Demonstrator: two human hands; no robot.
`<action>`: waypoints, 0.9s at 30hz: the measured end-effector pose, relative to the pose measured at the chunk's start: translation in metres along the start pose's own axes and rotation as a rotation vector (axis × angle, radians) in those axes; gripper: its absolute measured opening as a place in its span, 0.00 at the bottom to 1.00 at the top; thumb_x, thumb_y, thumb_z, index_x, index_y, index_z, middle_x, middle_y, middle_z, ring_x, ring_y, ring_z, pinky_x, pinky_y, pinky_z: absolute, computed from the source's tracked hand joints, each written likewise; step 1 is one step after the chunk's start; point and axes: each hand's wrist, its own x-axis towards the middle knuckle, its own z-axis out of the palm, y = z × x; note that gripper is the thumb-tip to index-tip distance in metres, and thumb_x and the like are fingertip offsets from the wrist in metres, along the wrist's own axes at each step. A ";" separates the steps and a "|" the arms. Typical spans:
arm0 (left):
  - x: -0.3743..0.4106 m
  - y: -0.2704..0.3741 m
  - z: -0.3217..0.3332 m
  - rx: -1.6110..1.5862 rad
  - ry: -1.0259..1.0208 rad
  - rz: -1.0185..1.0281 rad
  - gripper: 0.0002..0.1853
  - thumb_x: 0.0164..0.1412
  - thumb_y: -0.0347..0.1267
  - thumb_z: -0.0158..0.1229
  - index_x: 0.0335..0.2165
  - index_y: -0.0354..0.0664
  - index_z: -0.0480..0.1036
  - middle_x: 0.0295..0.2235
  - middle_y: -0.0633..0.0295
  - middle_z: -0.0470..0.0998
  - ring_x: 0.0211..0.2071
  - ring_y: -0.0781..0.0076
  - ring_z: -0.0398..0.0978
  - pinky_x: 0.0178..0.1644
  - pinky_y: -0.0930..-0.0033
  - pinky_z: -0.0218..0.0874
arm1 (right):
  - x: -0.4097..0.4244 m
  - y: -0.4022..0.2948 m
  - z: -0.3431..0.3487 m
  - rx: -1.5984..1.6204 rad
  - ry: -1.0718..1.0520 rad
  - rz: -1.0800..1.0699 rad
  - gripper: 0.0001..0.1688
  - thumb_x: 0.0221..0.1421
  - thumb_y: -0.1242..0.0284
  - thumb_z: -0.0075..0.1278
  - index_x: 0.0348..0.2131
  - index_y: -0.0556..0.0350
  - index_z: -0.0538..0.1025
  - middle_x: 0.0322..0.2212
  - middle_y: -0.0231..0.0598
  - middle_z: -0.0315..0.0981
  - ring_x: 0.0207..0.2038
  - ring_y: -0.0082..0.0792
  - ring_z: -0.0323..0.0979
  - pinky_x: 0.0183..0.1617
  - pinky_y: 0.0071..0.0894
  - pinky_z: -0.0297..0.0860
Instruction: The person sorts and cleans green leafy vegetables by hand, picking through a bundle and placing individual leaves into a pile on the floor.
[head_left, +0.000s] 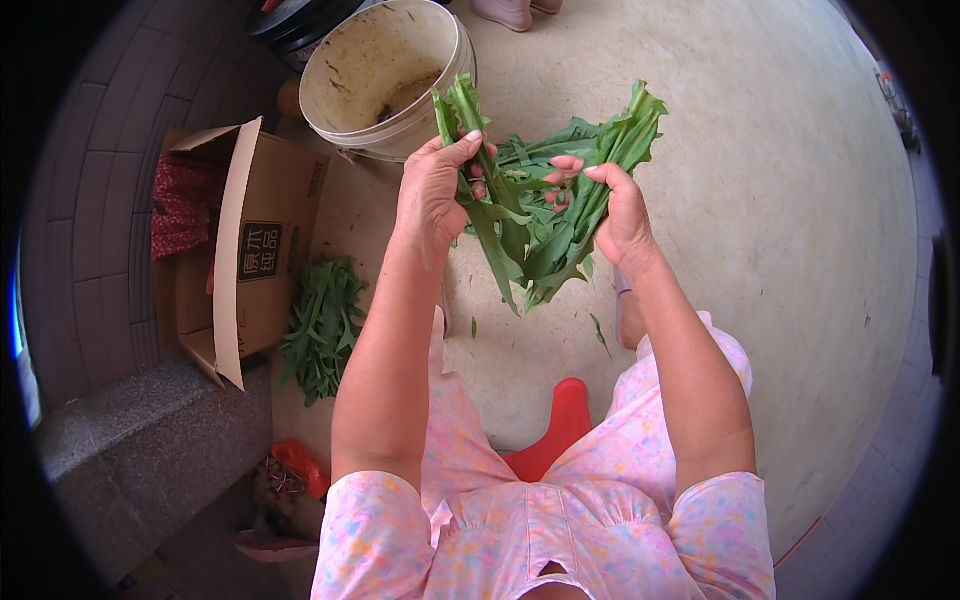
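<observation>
Held out in front of me, my left hand (439, 184) pinches a few long green leaves (491, 180), their cut ends poking up above the thumb. My right hand (619, 202) is closed around a thicker bundle of the same leafy greens (592, 199), with the stem ends up and to the right. The tips of both lots hang down and meet between the hands. Behind and below them, a pile of greens (555, 139) shows on the floor, partly hidden by my hands and the held leaves.
A dirty white plastic bucket (382, 75) stands beyond my left hand. Left of me are an open cardboard box (262, 225) bearing writing, another heap of greens (322, 330) and a stone step (157, 442). A red plastic stool (555, 435) shows between my legs. Leaf scraps lie on the concrete floor (765, 262).
</observation>
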 end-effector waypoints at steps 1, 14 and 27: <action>0.003 0.002 -0.003 -0.010 0.023 0.012 0.06 0.54 0.28 0.53 0.31 0.37 0.69 0.24 0.61 0.73 0.21 0.77 0.63 0.21 0.75 0.55 | 0.000 -0.001 -0.001 0.017 0.010 -0.010 0.21 0.46 0.67 0.38 0.36 0.61 0.73 0.31 0.42 0.72 0.31 0.32 0.67 0.37 0.31 0.64; 0.006 0.020 -0.023 -0.244 -0.176 0.039 0.11 0.59 0.33 0.46 0.34 0.33 0.66 0.21 0.64 0.64 0.22 0.74 0.62 0.26 0.73 0.55 | -0.001 -0.001 0.000 -0.063 0.248 0.067 0.23 0.47 0.55 0.50 0.29 0.59 0.71 0.19 0.40 0.67 0.19 0.26 0.65 0.23 0.26 0.63; -0.001 0.032 -0.028 -0.495 -0.512 -0.024 0.10 0.54 0.34 0.50 0.26 0.36 0.66 0.16 0.69 0.56 0.16 0.80 0.52 0.18 0.77 0.45 | -0.003 -0.001 0.003 -0.135 0.241 0.059 0.25 0.45 0.53 0.53 0.28 0.58 0.70 0.18 0.38 0.65 0.18 0.25 0.63 0.21 0.26 0.62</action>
